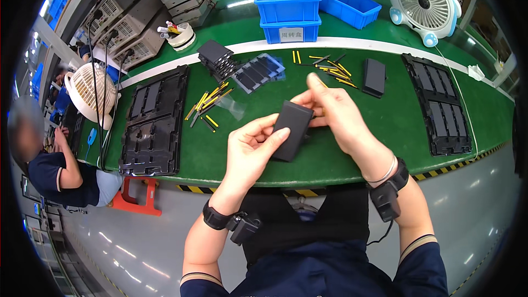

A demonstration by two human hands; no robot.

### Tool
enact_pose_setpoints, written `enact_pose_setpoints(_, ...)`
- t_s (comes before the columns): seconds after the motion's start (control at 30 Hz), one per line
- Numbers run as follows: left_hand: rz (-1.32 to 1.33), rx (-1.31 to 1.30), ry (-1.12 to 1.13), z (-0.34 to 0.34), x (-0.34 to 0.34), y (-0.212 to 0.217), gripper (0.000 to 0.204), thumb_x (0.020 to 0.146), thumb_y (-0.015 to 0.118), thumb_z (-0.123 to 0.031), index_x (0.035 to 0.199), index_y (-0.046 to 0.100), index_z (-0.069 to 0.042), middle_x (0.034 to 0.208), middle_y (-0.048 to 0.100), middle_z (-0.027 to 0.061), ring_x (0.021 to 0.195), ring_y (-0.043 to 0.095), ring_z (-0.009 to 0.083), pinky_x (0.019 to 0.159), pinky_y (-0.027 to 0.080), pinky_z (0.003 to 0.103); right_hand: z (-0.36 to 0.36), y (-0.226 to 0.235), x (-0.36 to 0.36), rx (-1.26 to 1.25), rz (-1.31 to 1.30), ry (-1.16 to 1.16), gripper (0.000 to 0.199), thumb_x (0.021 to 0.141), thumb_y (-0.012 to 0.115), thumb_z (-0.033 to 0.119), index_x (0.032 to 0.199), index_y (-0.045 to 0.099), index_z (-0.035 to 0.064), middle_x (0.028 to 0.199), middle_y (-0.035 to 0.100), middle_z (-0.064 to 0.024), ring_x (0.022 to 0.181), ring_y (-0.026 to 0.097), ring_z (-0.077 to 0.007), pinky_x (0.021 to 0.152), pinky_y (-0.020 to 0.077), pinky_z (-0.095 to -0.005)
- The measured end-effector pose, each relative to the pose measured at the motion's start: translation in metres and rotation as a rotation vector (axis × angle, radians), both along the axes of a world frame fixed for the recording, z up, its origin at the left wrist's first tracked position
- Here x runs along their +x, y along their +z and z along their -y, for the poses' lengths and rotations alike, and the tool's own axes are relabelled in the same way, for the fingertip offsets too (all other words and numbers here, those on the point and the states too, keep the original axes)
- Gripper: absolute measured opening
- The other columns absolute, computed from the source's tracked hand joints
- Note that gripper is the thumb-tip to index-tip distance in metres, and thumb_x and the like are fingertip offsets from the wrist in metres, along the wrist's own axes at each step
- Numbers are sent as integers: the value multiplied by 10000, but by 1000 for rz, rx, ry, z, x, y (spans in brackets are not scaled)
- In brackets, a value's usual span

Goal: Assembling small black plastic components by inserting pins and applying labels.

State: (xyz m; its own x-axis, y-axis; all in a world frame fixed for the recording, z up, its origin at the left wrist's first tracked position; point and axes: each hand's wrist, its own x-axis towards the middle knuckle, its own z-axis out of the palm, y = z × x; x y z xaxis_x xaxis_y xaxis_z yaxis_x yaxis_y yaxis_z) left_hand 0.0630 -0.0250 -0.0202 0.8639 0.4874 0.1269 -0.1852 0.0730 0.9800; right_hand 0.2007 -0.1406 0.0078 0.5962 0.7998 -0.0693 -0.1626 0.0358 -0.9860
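Observation:
A flat black rectangular block (293,131) is held tilted above the front of the green table. My left hand (250,148) is closed on its left side, the thumb lying across its face and the fingers curled at its edge. At the upper right edge, my right hand (335,110) has bent fingers against the block, while its thumb points up, away from it. Parts of the right fingers are hidden behind the block. Past my right hand lie black-and-yellow strips (336,71) and another black block (374,77).
Black trays with dark flat pieces stand left (154,121) and right (440,104). Farther back are stacked black pieces (216,59), a sheet of black pads (258,72), blue bins (289,5) and a fan (423,3). Another person (60,170) sits at far left.

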Motion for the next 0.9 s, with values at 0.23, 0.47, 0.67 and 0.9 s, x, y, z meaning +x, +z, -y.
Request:
enact_pose_setpoints(0.23,18,-5,42,0,0,2,300,847,636,-28,1136,590,35,926,660,76,812,612,90,753,504,223,10,-2,6,66,148,110,139,835,672,118,857,666,-19,774,653,-60,715,609,-93,669,505,-222)
enact_pose_setpoints(0.47,73,-37,174,-1,-1,-2,250,871,616,-72,1108,617,9,973,618,31,894,567,83,818,449,221,19,6,8,-23,-30,239,218,878,616,185,1022,660,27,909,670,-68,839,637,-122,734,496,-233)
enact_pose_setpoints(0.67,80,33,181,-2,-2,-3,235,880,609,-93,1095,626,-2,930,565,9,858,525,69,804,420,210,21,7,14,46,-110,274,272,876,600,211,1072,649,28,972,670,-86,901,648,-153,766,509,-251)
enact_pose_setpoints(0.9,61,13,193,-2,-2,-2,235,879,613,-102,1091,626,0,914,569,7,846,524,66,790,421,206,16,3,8,32,-10,204,292,792,673,76,1055,630,-42,907,671,-122,845,658,-155,775,518,-246)
